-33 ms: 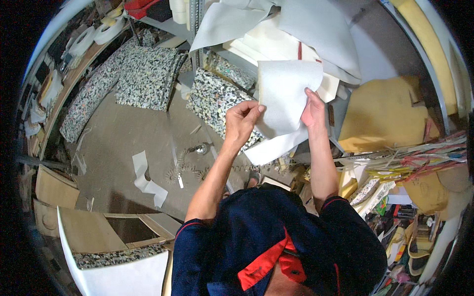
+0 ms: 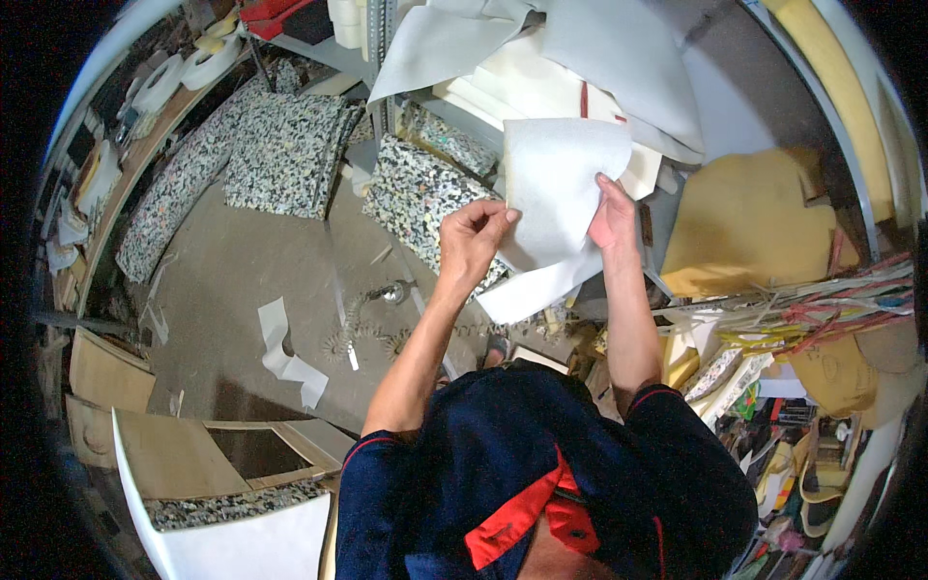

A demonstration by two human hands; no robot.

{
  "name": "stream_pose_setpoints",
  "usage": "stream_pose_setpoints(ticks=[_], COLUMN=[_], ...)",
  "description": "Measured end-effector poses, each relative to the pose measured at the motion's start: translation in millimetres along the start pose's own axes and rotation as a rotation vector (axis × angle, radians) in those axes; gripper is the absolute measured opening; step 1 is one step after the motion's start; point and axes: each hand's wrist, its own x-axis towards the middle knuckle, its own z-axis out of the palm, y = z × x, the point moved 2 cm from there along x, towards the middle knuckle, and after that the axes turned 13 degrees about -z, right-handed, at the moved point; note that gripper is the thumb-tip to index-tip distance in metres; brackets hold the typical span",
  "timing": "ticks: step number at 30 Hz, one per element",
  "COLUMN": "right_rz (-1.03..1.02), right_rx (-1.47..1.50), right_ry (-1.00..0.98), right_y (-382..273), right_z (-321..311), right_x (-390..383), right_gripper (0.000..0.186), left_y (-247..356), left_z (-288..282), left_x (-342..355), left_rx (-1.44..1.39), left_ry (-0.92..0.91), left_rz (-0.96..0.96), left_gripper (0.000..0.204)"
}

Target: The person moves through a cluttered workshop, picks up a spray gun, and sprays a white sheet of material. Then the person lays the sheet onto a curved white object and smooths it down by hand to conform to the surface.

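Between my hands is a thin, light grey-white sheet (image 2: 556, 184), perhaps foam or padding, held up in front of me. My left hand (image 2: 469, 237) pinches its left edge between thumb and fingers. On the opposite edge, my right hand (image 2: 614, 215) grips the sheet with the thumb on the near face; its other fingers are partly hidden behind. The sheet's lower part curves, and a white strip or flap (image 2: 532, 295) hangs below it. I cannot tell whether the two are one piece. Behind lie larger pale grey sheets (image 2: 619, 68) over cream foam blocks (image 2: 517, 77).
Speckled foam slabs (image 2: 280, 150) lie on the floor at the far left, and another speckled slab (image 2: 420, 193) is near my left hand. A white scrap (image 2: 290, 358) and a coiled hose (image 2: 353, 324) are on the floor. Yellow foam (image 2: 749, 227) and hanging cords (image 2: 822, 314) stand right.
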Motion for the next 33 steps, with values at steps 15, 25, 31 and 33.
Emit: stream_pose_setpoints(ticks=[15, 25, 31, 33], right_rz=[0.048, 0.014, 0.210, 0.054], right_rx=[-1.028, -0.805, -0.438, -0.485], right_ry=[-0.024, -0.309, -0.212, -0.503], right_y=[17.4, 35.9, 60.4, 67.8], right_z=[-19.6, 64.0, 35.4, 42.0], right_x=[-22.6, -64.3, -62.9, -59.4], right_gripper=[0.043, 0.036, 0.028, 0.037], left_y=[-14.1, -21.0, -6.7, -7.4], left_z=[-13.0, 32.4, -0.2, -1.0], left_x=[-9.8, -39.5, -23.8, -17.3], left_rx=[0.257, 0.960, 0.774, 0.822], left_ry=[0.077, -0.035, 0.069, 0.107], left_rz=[0.067, 0.551, 0.504, 0.640], left_gripper=[0.016, 0.035, 0.030, 0.030])
